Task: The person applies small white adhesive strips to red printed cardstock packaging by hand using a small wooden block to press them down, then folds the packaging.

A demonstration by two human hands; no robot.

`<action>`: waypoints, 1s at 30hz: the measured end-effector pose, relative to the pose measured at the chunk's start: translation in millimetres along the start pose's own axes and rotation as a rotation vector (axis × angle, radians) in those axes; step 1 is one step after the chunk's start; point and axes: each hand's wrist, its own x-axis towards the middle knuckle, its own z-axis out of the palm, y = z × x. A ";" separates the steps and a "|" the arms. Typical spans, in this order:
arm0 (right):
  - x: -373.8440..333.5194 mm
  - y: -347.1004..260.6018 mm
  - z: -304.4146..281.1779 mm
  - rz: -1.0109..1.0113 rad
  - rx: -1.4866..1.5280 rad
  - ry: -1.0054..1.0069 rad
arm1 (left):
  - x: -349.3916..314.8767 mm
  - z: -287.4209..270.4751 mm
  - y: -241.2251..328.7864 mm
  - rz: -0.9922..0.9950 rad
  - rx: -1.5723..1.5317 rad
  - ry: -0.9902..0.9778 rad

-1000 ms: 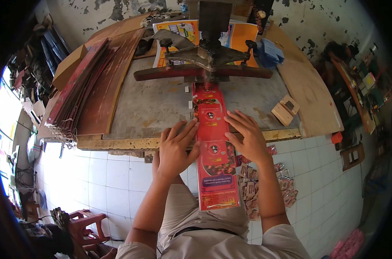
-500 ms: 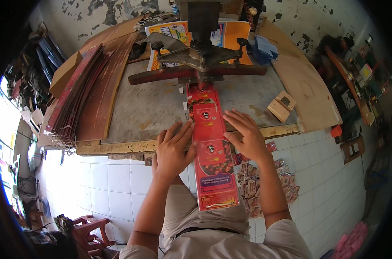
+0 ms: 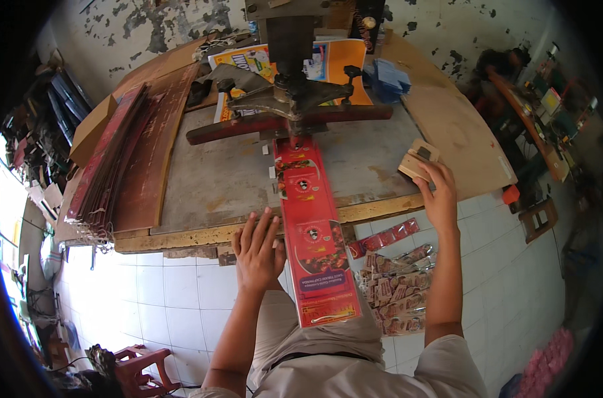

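Observation:
A long stack of red printed packaging strips [image 3: 311, 209] in clear film runs from under the dark metal press head [image 3: 288, 106] toward me, its near end hanging past the table edge over my lap. My left hand [image 3: 256, 252] lies flat beside the strips' left edge at the table front, fingers stretched out and holding nothing. Over at the right, my right hand [image 3: 441, 192] has its fingers and thumb at the near right edge of a pale wooden block [image 3: 415, 161] with a cut-out. The block looks slightly tilted; part of the grip is hidden.
Red-brown boards [image 3: 112, 166] are stacked on the table's left. Printed sheets [image 3: 344, 56] lie behind the press, and a blue bundle [image 3: 389, 78] sits back right. Several small packets [image 3: 397, 292] are on the tiled floor. A red stool [image 3: 142, 365] stands lower left.
My right hand has left the strips' right edge and moved right to the wooden block. My left hand stays at the left edge, slightly nearer to me. The whole view has shifted slightly.

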 end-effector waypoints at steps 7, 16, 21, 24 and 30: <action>-15.9 -63.2 14.1 -0.205 0.270 -0.074 | -6.6 26.4 -8.2 0.029 0.026 0.157; -8.7 -46.7 32.9 -0.115 0.368 -0.092 | -8.9 25.2 -11.3 0.049 0.078 0.140; 18.3 27.9 34.0 -0.133 0.104 -0.216 | -10.0 33.7 -17.0 0.095 0.090 0.188; 24.7 31.8 25.4 -0.079 0.149 -0.309 | -10.3 32.9 -18.3 0.095 0.082 0.176; 40.3 19.1 17.7 0.053 0.092 -0.326 | -15.6 34.3 -16.4 0.068 0.043 0.142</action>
